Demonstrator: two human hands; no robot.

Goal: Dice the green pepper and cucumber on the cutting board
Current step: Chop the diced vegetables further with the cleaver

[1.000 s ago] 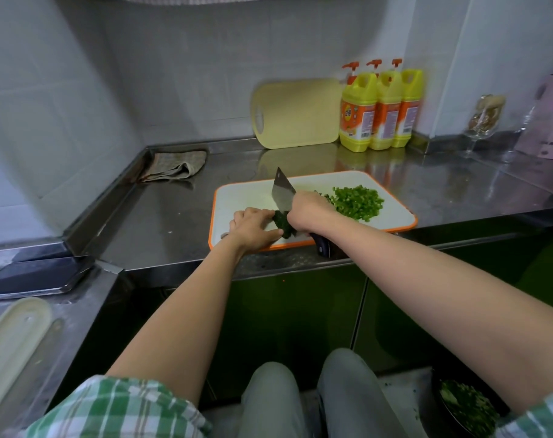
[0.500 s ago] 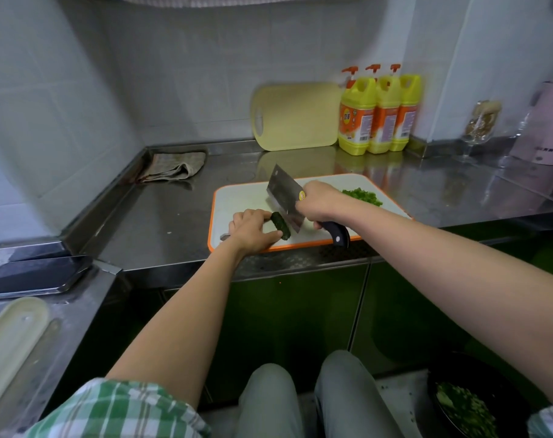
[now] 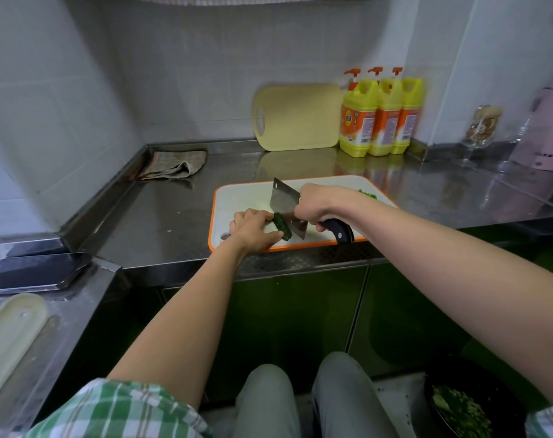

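**Cucumber under the cleaver at the board's near edge**

We have a short, dark green piece of cucumber (image 3: 281,226) lying on the near part of the white, orange-rimmed cutting board (image 3: 246,197), between our two hands. Our left hand (image 3: 253,230) holds it down, fingers curled over its left end and thumb tucked along the near side. Our right hand (image 3: 316,205) is wrapped tight round the dark handle of the cleaver (image 3: 284,202). The broad blade is tilted and sits right against the cucumber's right side; whether the edge is in the flesh, we cannot tell.

Behind our right wrist, a little of the diced green pepper (image 3: 367,194) shows on the far right of the board. The board rests on a steel counter (image 3: 174,216). A folded cloth (image 3: 174,164) lies in the back left corner. A yellow board (image 3: 300,116) leans on the wall beside three yellow detergent bottles (image 3: 379,118). Down at our right knee stands a dark bowl (image 3: 509,412) of chopped greens.
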